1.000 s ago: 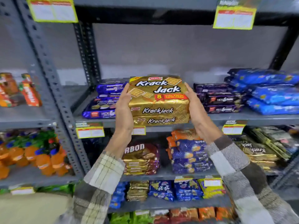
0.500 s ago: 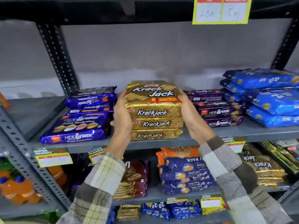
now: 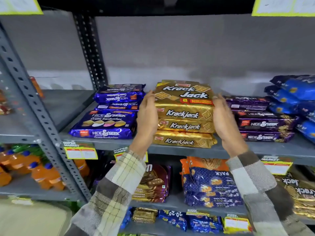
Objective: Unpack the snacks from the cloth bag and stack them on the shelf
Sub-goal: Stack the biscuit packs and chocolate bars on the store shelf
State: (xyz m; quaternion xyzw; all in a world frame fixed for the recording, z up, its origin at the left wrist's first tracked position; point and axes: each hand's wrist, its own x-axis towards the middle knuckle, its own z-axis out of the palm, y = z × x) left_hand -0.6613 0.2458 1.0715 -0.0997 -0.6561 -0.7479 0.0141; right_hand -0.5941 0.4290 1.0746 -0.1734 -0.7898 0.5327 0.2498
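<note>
A stack of three gold Krackjack packs (image 3: 185,114) lies on the grey metal shelf (image 3: 172,150), near its front edge. My left hand (image 3: 147,114) lies flat against the stack's left side with straight fingers. On the stack's right side, my right hand (image 3: 225,120) is also flat, fingers extended. Neither hand curls round a pack. A cream cloth surface (image 3: 34,217), probably the bag, shows at the bottom left corner.
Purple Hide & Seek packs (image 3: 105,123) are stacked left of the gold stack, and darker Hide & Seek packs (image 3: 262,123) right of it. Blue packs (image 3: 293,99) pile up at far right. A perforated upright (image 3: 42,123) stands left. Lower shelves hold more packs and orange bottles (image 3: 42,176).
The Krackjack stack came down from the air onto the shelf. My hands, which gripped its sides, now lie flat against it with straight fingers.
</note>
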